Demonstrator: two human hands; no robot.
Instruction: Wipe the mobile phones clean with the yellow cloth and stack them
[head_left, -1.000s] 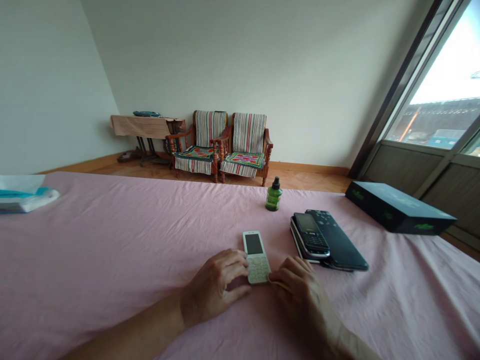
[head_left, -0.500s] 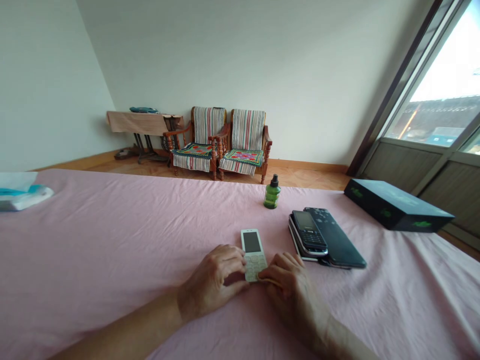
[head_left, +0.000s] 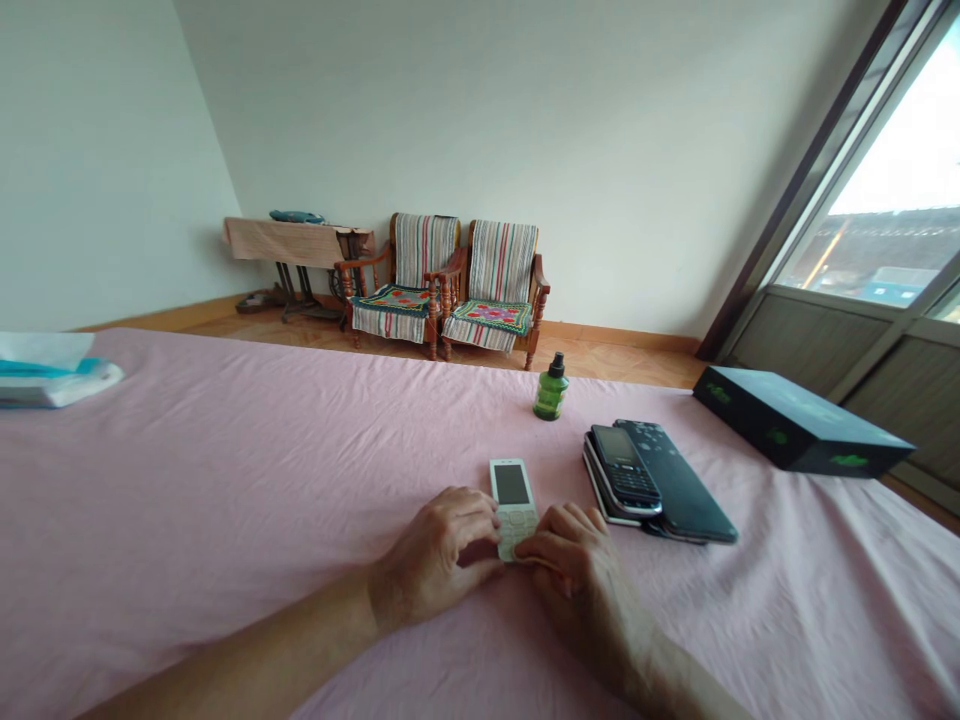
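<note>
A white keypad mobile phone (head_left: 513,487) lies face up on the pink cloth, its screen end pointing away from me. My left hand (head_left: 446,545) grips its lower left edge with the fingertips, thumb near the bottom corner. At the lower right of the keypad, my right hand (head_left: 577,560) is closed, fingertips pressed down on the keys. A thin tan edge shows under those fingers, but what it belongs to is hidden. Right of the hands, a black keypad phone (head_left: 624,470) rests on other flat devices, beside a large dark tablet-like device (head_left: 679,485).
A green bottle (head_left: 551,390) with a black cap stands beyond the phones. Farther right is a black box (head_left: 802,420). At the far left lies a white and blue packet (head_left: 56,380). The pink cloth (head_left: 262,470) has wrinkles. Past its far edge stand two wooden armchairs (head_left: 491,270).
The whole view has shifted slightly, so things appear a little farther right. Both hands stay at the white phone in nearly the same pose.
</note>
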